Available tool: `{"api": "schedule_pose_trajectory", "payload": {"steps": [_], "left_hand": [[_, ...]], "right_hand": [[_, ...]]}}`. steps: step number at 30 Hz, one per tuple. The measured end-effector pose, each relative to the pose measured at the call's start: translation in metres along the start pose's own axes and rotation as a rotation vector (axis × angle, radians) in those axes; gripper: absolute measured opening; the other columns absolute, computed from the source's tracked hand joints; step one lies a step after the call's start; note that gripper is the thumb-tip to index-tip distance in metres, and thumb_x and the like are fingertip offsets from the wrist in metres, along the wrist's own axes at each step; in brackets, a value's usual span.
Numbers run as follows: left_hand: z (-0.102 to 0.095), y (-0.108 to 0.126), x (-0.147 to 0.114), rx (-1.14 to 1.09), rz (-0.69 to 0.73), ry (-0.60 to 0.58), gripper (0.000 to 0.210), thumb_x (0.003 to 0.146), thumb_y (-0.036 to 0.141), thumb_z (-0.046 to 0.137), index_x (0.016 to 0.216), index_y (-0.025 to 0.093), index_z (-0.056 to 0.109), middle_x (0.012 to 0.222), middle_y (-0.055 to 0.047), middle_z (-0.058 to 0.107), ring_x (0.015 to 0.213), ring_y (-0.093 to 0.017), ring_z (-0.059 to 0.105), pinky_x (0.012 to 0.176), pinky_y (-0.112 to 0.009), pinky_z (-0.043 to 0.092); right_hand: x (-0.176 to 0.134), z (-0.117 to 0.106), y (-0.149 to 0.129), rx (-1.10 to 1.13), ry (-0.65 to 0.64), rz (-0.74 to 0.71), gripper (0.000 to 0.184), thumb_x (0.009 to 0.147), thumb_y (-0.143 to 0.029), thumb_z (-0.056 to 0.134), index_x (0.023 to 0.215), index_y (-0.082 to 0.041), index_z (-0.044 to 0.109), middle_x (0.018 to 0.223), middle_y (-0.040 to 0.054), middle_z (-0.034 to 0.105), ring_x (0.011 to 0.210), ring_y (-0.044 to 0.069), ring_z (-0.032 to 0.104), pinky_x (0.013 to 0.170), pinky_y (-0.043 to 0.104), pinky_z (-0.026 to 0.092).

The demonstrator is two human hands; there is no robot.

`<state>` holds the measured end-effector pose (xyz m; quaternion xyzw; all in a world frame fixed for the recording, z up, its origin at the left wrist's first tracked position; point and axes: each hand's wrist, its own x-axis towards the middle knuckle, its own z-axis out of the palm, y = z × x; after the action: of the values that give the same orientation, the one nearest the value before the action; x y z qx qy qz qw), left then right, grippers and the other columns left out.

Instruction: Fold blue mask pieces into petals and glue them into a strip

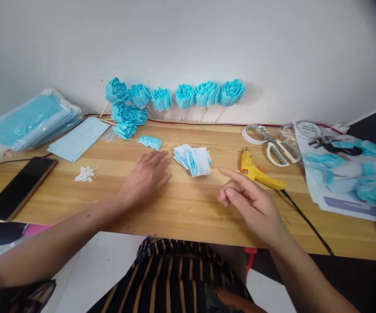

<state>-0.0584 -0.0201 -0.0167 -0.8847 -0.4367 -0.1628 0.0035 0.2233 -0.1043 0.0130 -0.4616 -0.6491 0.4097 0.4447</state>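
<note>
My left hand point(149, 174) is low over the table, slightly blurred, with its fingers stretched toward a pile of cut blue and white fabric pieces point(193, 161). A small gap separates the fingers from the pile, and nothing shows in that hand. To the right of the pile hovers my right hand point(248, 198), its index finger extended and the others loosely curled, holding nothing that I can see. Just beyond my left hand lies a scalloped blue strip point(150, 142). A yellow glue gun point(261, 176) rests on its side past my right hand.
Several blue fabric roses point(185, 96) on sticks lean along the wall. White-handled scissors point(279, 152), a roll of tape point(253, 134) and printed sheets point(341, 191) are at right. At left are a phone point(18, 187), white scraps point(85, 174), blue sheets point(80, 138) and a bagged stack point(33, 119).
</note>
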Motion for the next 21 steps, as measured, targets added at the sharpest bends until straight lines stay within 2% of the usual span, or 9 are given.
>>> {"api": "schedule_pose_trajectory", "payload": {"steps": [3,6,13,21], "left_hand": [[0.013,0.01,-0.009,0.009,0.023,-0.151,0.054,0.099,0.042,0.051,0.142,0.01,0.054,0.155,-0.018,0.048,0.143,-0.035,0.043,0.117,-0.051,0.037],[0.018,0.008,-0.012,0.019,0.029,-0.202,0.059,0.1,0.047,0.05,0.146,0.011,0.051,0.16,-0.018,0.042,0.147,-0.036,0.038,0.119,-0.052,0.034],[0.014,0.003,-0.018,0.031,0.084,-0.194,0.056,0.101,0.047,0.048,0.145,0.013,0.055,0.159,-0.019,0.041,0.147,-0.037,0.039,0.119,-0.054,0.035],[0.011,0.003,-0.018,0.015,0.127,-0.133,0.044,0.1,0.037,0.054,0.135,0.013,0.064,0.15,-0.019,0.054,0.14,-0.036,0.05,0.114,-0.053,0.044]], "right_hand": [[0.001,0.0,0.004,-0.027,0.002,0.016,0.035,0.099,-0.02,0.054,0.132,-0.027,0.062,0.076,-0.003,0.068,0.068,0.009,0.063,0.065,0.022,0.053],[0.0,0.002,0.007,-0.073,-0.022,0.045,0.034,0.099,-0.024,0.054,0.131,-0.028,0.064,0.076,-0.0028,0.069,0.068,0.009,0.064,0.066,0.021,0.053],[-0.002,0.005,0.014,-0.113,-0.081,0.098,0.034,0.1,-0.028,0.052,0.131,-0.028,0.065,0.077,-0.0025,0.07,0.069,0.009,0.064,0.067,0.021,0.052],[-0.003,0.004,0.015,-0.164,-0.114,0.06,0.032,0.101,-0.027,0.05,0.128,-0.025,0.066,0.077,-0.0023,0.07,0.07,0.01,0.065,0.07,0.022,0.051]]}}
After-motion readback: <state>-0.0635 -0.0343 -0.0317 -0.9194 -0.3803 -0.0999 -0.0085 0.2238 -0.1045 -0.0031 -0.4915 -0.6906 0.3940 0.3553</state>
